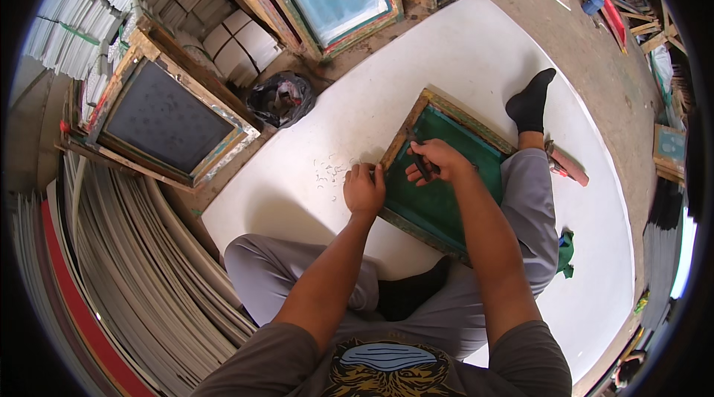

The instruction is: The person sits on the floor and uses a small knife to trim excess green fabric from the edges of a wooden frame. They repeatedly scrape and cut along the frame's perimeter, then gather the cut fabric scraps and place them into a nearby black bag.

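Note:
A wooden screen-printing frame (461,131) with green mesh lies tilted across my lap and the white board. My left hand (364,190) is closed at the frame's left side, its fingertips bent against the wooden edge. In my right hand (440,162), dark pliers (421,163) are gripped over the mesh, with their tip up by the frame's upper left side. The fingers partly hide the pliers, and whether the jaws touch the wood is hard to see. Small bent staples (327,174) are scattered on the board left of my left hand.
The white board (446,47) spreads under me. A black plastic bag (281,99) with scraps stands beyond its left edge. More screen frames (172,118) lean at the left and back. A red-brown handled tool (568,162) and green cloth (567,254) lie right of my leg.

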Demonstrator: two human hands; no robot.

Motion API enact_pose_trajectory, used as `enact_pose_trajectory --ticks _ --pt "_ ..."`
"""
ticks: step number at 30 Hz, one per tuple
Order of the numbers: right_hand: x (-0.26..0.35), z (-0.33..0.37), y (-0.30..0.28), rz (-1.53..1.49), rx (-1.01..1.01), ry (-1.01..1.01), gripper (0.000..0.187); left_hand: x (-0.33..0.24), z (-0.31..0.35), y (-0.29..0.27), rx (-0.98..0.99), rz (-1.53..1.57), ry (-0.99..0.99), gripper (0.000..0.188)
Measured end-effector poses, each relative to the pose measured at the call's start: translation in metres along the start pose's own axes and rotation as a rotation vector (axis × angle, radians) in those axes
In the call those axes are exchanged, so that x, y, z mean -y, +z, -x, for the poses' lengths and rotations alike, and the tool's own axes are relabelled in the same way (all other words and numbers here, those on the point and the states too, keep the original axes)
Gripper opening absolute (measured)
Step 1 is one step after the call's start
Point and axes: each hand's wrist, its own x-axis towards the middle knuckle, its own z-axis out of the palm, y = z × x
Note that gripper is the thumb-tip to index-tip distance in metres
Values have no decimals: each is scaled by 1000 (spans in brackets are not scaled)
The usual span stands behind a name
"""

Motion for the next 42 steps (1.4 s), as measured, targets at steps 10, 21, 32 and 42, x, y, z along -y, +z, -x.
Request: enact_pose_trajectory --ticks 10,21,32,42 --pt "16 3 -5 162 -64 55 50 5 0 7 -33 -11 7 25" --pt "30 19 -24 362 -96 45 28 6 1 7 15 -19 -30 26" --pt "41 17 -10 420 -93 97 31 5 -1 7 29 -16 -49 28" --pt "53 16 4 450 -151 157 32 5 0 7 27 4 -50 27"
